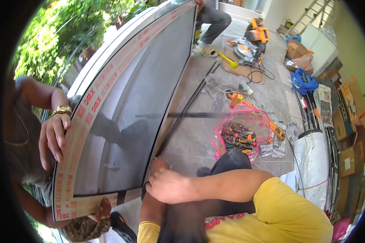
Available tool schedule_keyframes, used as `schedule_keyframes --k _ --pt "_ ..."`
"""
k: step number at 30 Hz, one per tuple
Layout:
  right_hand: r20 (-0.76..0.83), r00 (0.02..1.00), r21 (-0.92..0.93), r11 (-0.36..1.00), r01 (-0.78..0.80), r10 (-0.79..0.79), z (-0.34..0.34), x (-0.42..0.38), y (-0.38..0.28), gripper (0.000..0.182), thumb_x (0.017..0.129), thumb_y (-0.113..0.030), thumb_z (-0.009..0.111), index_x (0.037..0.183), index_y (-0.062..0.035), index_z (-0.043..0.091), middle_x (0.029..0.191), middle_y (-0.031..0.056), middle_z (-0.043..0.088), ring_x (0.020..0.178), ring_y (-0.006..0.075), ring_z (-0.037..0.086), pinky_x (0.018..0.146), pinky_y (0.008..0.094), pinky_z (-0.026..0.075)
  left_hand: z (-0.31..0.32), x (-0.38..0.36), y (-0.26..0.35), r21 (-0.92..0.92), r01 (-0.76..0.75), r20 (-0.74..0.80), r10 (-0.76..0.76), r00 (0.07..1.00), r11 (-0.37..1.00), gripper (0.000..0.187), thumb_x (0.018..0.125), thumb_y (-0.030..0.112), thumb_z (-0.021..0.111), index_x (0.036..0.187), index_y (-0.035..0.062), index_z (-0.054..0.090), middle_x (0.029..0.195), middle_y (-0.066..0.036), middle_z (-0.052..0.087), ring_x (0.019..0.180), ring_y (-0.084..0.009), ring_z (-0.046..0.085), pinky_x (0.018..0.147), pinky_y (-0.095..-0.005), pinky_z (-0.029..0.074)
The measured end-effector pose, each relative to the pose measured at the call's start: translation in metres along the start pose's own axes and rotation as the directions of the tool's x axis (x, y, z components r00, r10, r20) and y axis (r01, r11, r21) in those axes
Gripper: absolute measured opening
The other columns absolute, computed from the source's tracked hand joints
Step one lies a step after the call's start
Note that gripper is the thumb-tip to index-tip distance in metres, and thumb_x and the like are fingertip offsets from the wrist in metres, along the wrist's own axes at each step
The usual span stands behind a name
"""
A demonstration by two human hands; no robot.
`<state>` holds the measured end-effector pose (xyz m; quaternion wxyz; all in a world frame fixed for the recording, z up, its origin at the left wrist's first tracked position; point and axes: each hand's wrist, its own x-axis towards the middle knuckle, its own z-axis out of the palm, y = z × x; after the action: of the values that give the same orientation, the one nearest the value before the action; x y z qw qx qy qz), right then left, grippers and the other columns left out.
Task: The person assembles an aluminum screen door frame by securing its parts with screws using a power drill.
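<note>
Tiled floor (190, 141) of a cluttered work site lies strewn with cables (223, 91), a clear pink tool bag (241, 133) and an orange saw (255, 34), as two people steady a large glass panel (142, 81) on edge. The panel runs from the lower left up toward the top centre, leaning, its border covered in red-lettered tape (93, 101).

The person's right hand (170, 187) lies curled at the panel's dark near edge, fingers tucked out of sight, so whether it truly clasps the frame cannot be told. The left hand (158, 163) sits just behind it at the same edge, mostly hidden, and its hold cannot be told either. The forearms cross.

At the far side a co-worker's hand (52, 139), with a gold watch (63, 110) at the wrist, lies flat along the taped border, fingers extended rather than hooked round it. A third person's legs (213, 20) show near the panel's far end.

The hazards appear plain. A flat palm on smooth tape could slide, letting the leaning panel tip toward one holder. Crossed arms likely limit how quickly a lurch can be checked. Long black strips (190, 101) and loose cables beside the panel's foot could catch a step, and a stumble with glass in hand might drop a corner onto the tile.
</note>
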<state>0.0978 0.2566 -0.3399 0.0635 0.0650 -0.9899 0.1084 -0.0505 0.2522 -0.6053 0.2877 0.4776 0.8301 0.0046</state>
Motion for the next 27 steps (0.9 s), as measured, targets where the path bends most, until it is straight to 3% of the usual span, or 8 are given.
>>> schedule_keyframes --k 6,8,15,18,20,21,23,27 --pt "-0.022 0.999 -0.002 1.0 0.028 -0.028 -0.012 -0.012 -0.023 0.025 0.077 -0.019 0.062 0.093 0.0 0.063 0.085 0.0094 0.063 0.082 0.0236 0.063 0.073 0.0331 0.043 0.024 0.03 0.001 -0.043 -0.039 -0.061 0.037 0.997 0.998 0.064 0.081 0.017 0.059 0.136 -0.0085 0.039 0.149 -0.028 0.034 0.125 -0.045 0.05 0.101 -0.0504 0.045" --pt "-0.033 0.999 0.01 1.0 0.009 -0.009 -0.019 -0.021 -0.03 0.024 0.078 -0.019 0.061 0.093 -0.0004 0.063 0.084 0.0087 0.062 0.081 0.023 0.063 0.072 0.0332 0.042 0.025 0.041 0.005 -0.225 0.026 -0.038 -0.035 0.999 0.974 0.074 0.082 0.018 0.058 0.144 -0.0082 0.027 0.154 -0.029 0.025 0.13 -0.046 0.045 0.105 -0.049 0.042" --pt "-0.03 0.997 0.035 0.997 -0.069 0.07 -0.041 -0.048 -0.038 0.02 0.082 -0.019 0.058 0.092 -0.0027 0.061 0.08 0.0063 0.06 0.077 0.0205 0.059 0.072 0.0335 0.041 0.034 0.07 0.004 -0.19 0.181 0.021 -0.181 0.983 0.965 0.083 0.084 0.015 0.059 0.152 -0.0037 0.015 0.16 -0.025 0.013 0.134 -0.041 0.045 0.108 -0.0437 0.042" --pt "-0.064 0.99 0.044 0.991 -0.125 0.128 -0.042 -0.053 -0.035 0.02 0.082 -0.02 0.058 0.092 -0.0034 0.061 0.08 0.0065 0.06 0.076 0.0208 0.059 0.072 0.034 0.042 0.032 0.075 0.008 -0.2 0.216 -0.043 -0.229 0.972 0.956 0.083 0.085 0.014 0.061 0.152 -0.0035 0.016 0.159 -0.025 0.018 0.13 -0.0402 0.049 0.105 -0.0443 0.045" --pt "-0.034 0.987 0.075 0.985 -0.156 0.159 -0.043 -0.057 -0.033 0.021 0.084 -0.018 0.056 0.091 -0.0007 0.066 0.084 0.0109 0.064 0.078 0.0242 0.061 0.076 0.0388 0.043 0.027 0.078 0.016 -0.135 0.25 -0.093 -0.263 0.96 0.959 0.068 0.086 0.014 0.061 0.145 -0.0046 0.033 0.148 -0.027 0.039 0.124 -0.0387 0.054 0.099 -0.0457 0.048" --pt "-0.033 0.987 0.066 0.986 -0.155 0.157 -0.044 -0.059 -0.032 0.021 0.084 -0.018 0.056 0.091 -0.0007 0.066 0.084 0.0109 0.064 0.078 0.0242 0.061 0.076 0.0388 0.043 0.026 0.083 0.014 -0.141 0.245 -0.098 -0.259 0.961 0.959 0.068 0.086 0.014 0.061 0.145 -0.0046 0.033 0.148 -0.027 0.039 0.124 -0.0387 0.054 0.099 -0.0457 0.048" --pt "-0.015 0.983 0.079 0.98 -0.184 0.186 -0.046 -0.062 -0.031 0.02 0.084 -0.017 0.056 0.091 -0.0009 0.065 0.084 0.0107 0.064 0.08 0.0246 0.062 0.077 0.0394 0.044 0.022 0.092 0.005 -0.047 0.228 0.043 -0.226 0.973 0.973 0.048 0.087 0.014 0.061 0.132 -0.002 0.051 0.13 -0.023 0.058 0.119 -0.0384 0.059 0.095 -0.0474 0.051" --pt "0.078 0.986 0.116 0.981 -0.153 0.145 -0.076 -0.063 -0.027 0.021 0.087 -0.019 0.053 0.096 -0.0043 0.065 0.092 0.0108 0.065 0.088 0.027 0.062 0.082 0.0389 0.045 0.039 0.091 0.002 0.011 0.205 -0.059 -0.204 0.977 0.979 0.034 0.088 0.017 0.061 0.118 0.0021 0.062 0.115 -0.022 0.066 0.111 -0.0373 0.063 0.092 -0.0467 0.052"
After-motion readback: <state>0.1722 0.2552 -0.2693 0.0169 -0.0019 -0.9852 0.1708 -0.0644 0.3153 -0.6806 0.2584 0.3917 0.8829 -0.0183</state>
